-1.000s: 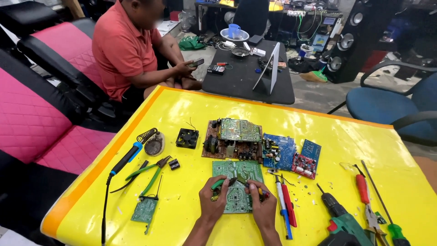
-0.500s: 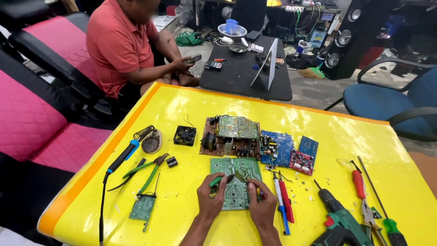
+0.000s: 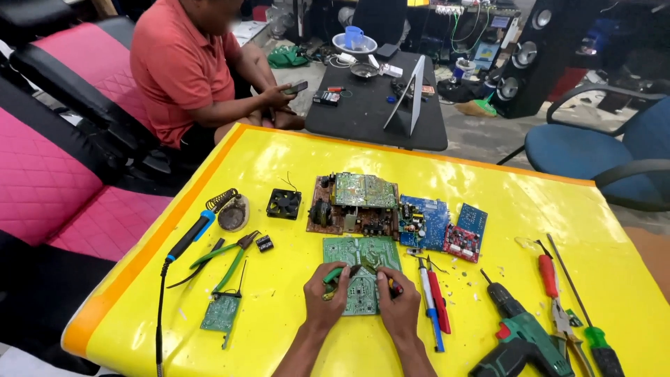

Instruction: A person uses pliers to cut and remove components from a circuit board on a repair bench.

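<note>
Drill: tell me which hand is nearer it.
Right. The right hand is on the green board, left of the drill; the left hand is farther left.

Yellow tabletop (image 3: 530,209) fills lower frame; pink-black chair (image 3: 49,167) left; blue chair (image 3: 593,150) upper right; grey floor (image 3: 481,136).

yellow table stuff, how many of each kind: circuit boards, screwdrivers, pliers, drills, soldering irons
circuit boards: 5 (green under the hands, brown, blue, blue-red, small green)
screwdrivers: 3 (blue, red, green-handled)
pliers: 2 (green, red)
drills: 1
soldering irons: 1
total: 12
</note>
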